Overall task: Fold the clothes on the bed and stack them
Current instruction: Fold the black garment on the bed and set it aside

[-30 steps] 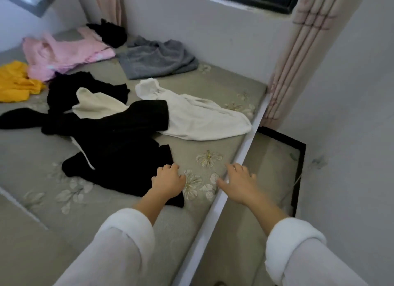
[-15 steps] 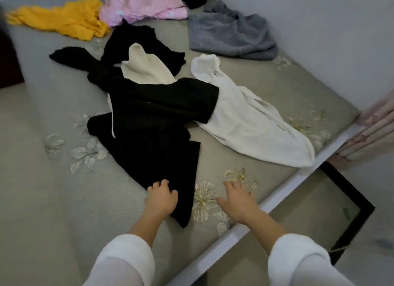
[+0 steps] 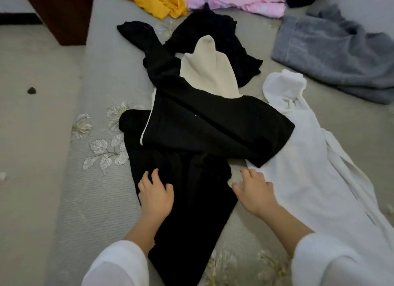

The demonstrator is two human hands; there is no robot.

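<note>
- Resting palm-down, your left hand lies flat on the black garment, fingers spread, gripping nothing.
- Your right hand is open too — on the bed between that soft matte cloth and the thin white garment.
- Ribbed grey cover, embroidered leaves.
- Black garment's long axis runs away from your hands, toward the yellow cloth.

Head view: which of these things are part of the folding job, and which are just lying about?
Job:
black garment under the left hand
black piece with white stripe
cream garment
white garment by the right hand
grey garment
pink garment
yellow garment

Lying about:
dark wooden furniture
small dark scrap on the floor
</note>
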